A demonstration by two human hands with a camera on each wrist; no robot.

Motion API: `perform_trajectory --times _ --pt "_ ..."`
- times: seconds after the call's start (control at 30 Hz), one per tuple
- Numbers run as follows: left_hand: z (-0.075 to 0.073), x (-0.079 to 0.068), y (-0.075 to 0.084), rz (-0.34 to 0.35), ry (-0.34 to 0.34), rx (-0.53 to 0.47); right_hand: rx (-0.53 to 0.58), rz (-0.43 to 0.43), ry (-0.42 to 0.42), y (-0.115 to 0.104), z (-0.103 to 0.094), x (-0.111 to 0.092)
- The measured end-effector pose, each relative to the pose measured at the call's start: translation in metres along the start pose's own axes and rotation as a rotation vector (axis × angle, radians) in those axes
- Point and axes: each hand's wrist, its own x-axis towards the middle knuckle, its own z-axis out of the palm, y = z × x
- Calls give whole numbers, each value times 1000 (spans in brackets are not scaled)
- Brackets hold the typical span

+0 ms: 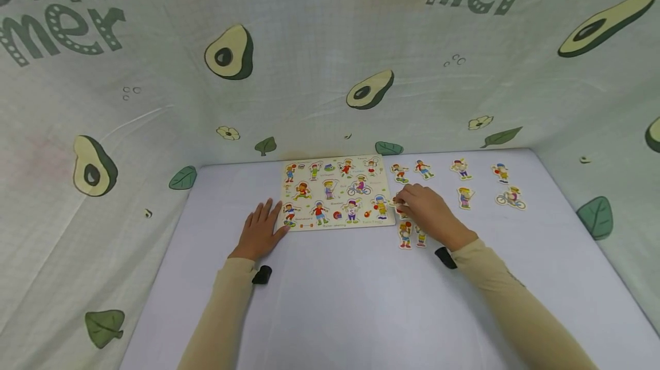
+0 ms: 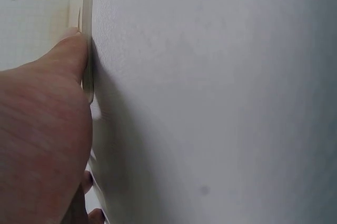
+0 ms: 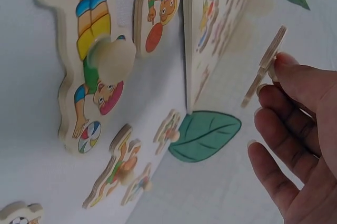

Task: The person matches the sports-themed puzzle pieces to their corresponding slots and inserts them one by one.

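My left hand [image 1: 258, 231] rests with spread fingers at the lower left corner of a wooden picture puzzle board [image 1: 337, 207], fingertips and thumb on its edge. In the left wrist view the thumb [image 2: 71, 56] lies along the board's side. Beyond the board's right edge, my right hand [image 1: 430, 212] pinches a wooden knob puzzle piece [image 3: 269, 53] between thumb and fingers. That piece is raised and seen edge-on in the right wrist view, its picture hidden. Under and beside this hand lie more pieces, one showing a child with a beach ball [image 3: 95, 34].
Several loose pieces lie right of the board, including a cyclist [image 1: 511, 198], a child with a bat [image 1: 465, 198] and a skateboarder [image 1: 399, 173]. Near the front, a piece with a red ball [image 1: 405, 235] lies close to another. A patterned cloth [image 1: 309, 43] rises behind the white table [image 1: 340, 301].
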Motion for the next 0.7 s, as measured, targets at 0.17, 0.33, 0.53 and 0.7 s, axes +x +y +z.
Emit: perform_trajectory --times 0.17,0.33,0.53,0.7 --pt "-2 -1 1 3 1 -2 23 -5 -11 -5 6 7" --pt "-3 -2 2 1 -7 -2 30 -8 -16 -9 12 14" --pt "-3 -2 3 -3 -12 -1 31 -15 -30 -11 17 20" --pt "-2 -2 2 0 -8 -5 35 -33 -21 -10 21 25"
